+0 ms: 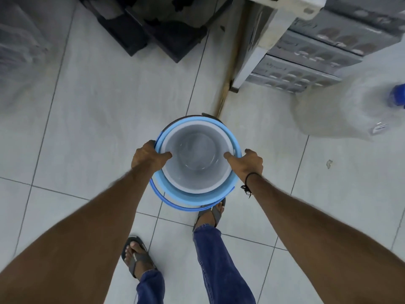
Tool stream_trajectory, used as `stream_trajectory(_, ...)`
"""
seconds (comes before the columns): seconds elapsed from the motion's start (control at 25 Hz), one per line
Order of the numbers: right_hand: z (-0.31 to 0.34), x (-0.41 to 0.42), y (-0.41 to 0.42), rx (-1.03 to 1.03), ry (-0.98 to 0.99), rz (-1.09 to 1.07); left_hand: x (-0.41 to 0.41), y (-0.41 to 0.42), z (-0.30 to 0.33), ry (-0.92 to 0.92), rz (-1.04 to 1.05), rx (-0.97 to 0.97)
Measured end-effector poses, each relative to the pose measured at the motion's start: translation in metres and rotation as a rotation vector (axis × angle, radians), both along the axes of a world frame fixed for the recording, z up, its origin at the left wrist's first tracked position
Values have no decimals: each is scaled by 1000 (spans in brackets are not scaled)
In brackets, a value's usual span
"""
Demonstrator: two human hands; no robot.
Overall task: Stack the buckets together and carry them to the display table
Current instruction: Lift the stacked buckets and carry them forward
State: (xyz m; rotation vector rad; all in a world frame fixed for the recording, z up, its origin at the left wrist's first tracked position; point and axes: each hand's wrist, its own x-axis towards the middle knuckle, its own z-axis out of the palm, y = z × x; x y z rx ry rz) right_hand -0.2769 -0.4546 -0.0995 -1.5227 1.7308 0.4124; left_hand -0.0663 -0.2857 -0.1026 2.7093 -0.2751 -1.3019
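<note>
A nested stack of buckets hangs in the air in front of me, above the tiled floor. A white bucket sits innermost, inside a light blue one, and a dark rim shows behind them. A blue handle droops at the near side. My left hand grips the left rim, thumb inside the white bucket. My right hand grips the right rim the same way, a black cord on its wrist.
Black plastic items lie on the floor at the top centre. A white table leg and grey stacked crates stand at the upper right. A large clear water bottle with a blue cap lies at the right. My sandalled feet are below the buckets.
</note>
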Motion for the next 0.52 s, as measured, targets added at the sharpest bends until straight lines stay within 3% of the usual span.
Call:
stream_trajectory(0.12, -2, 1, -4, 136, -24, -55, 2, 9, 7, 52, 77, 85)
stream_trajectory(0.24, 32, 6, 2, 134, -44, -49, 7, 27, 44, 156, 239, -29)
stream_trajectory(0.52, 247, 72, 39, 48, -159, 23, 64, 95, 256, 246, 541, -244)
